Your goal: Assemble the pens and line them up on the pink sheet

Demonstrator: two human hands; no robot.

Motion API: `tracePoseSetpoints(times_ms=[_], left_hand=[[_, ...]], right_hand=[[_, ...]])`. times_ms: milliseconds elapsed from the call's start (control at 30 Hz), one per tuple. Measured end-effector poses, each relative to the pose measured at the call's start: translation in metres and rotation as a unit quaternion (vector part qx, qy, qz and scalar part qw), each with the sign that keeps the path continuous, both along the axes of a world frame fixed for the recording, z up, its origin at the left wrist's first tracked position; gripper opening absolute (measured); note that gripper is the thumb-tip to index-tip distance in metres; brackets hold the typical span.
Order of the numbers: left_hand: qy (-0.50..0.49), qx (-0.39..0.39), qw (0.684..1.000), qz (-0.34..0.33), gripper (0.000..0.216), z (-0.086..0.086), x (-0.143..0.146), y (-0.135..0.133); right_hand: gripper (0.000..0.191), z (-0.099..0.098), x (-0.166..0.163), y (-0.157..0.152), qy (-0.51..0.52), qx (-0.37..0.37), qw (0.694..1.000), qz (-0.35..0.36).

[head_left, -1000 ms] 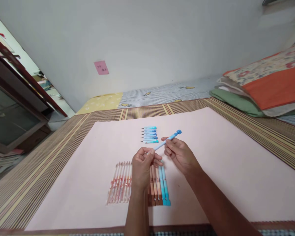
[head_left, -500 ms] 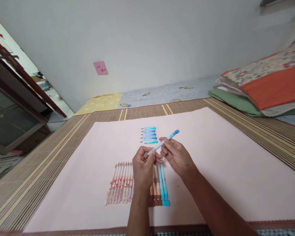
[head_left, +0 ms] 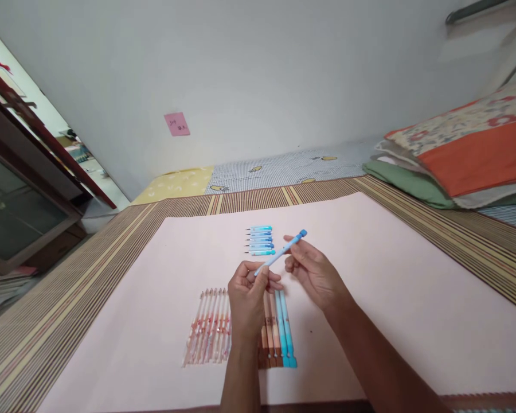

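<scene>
A light blue pen [head_left: 277,253] with a darker blue end slants up to the right between my hands. My left hand [head_left: 250,287] pinches its lower end between thumb and fingers. My right hand [head_left: 312,267] is at its upper part, thumb and forefinger closed on it below the blue end. Just beyond my hands lies a short column of blue pens [head_left: 260,241], dark tips pointing left. Below, pale pens with red patterns [head_left: 206,330] lie side by side. Brown pens [head_left: 272,344] and turquoise pens [head_left: 287,338] continue that row, partly hidden by my left hand and forearm.
A pale pink sheet [head_left: 370,298] covers much of the striped mat [head_left: 98,252]. Folded bedding [head_left: 468,155] is stacked at the right. Behind stands a grey wall [head_left: 284,74] with a pink note [head_left: 177,124]. A glass-fronted cabinet [head_left: 17,212] is at the left.
Both hands and the held pen have shifted slightly left in view. My right fingers have moved a little along the pen toward its blue end. The pens on the sheet keep their arrangement.
</scene>
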State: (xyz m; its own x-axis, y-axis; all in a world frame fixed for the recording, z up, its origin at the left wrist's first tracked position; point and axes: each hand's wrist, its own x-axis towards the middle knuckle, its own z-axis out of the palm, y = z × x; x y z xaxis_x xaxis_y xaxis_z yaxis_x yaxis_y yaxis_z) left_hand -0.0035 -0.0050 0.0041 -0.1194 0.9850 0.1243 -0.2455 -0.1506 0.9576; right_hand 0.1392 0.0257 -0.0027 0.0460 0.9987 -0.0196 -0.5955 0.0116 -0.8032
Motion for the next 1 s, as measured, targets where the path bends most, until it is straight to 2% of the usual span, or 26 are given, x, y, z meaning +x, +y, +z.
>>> tracePoseSetpoints(times_ms=[133, 267, 367, 633, 833, 1000], left_hand=[[0.000, -0.009, 1.000, 0.009, 0.029, -0.001, 0.000, 0.001], [0.003, -0.002, 1.000, 0.017, 0.026, 0.004, 0.003, -0.003], [0.001, 0.010, 1.000, 0.028, 0.024, 0.007, 0.005, -0.006], [-0.010, 0.002, 0.999, 0.032, 0.023, 0.006, 0.007, -0.005], [-0.020, -0.001, 0.999, 0.034, 0.024, 0.004, 0.007, -0.004], [-0.016, 0.006, 0.999, 0.037, 0.026, 0.003, 0.006, -0.004]], right_hand=[[0.048, 0.002, 0.014, 0.003, -0.062, 0.023, 0.993, -0.095], [0.035, 0.003, 0.014, 0.002, -0.165, 0.042, 0.970, -0.172], [0.029, 0.001, 0.007, 0.000, -0.194, 0.058, 0.953, -0.225], [0.044, 0.004, 0.004, -0.002, -0.200, 0.045, 0.956, -0.208], [0.043, 0.003, 0.012, 0.001, -0.213, 0.041, 0.957, -0.193], [0.039, -0.005, 0.003, 0.001, -0.204, 0.035, 0.954, -0.215]])
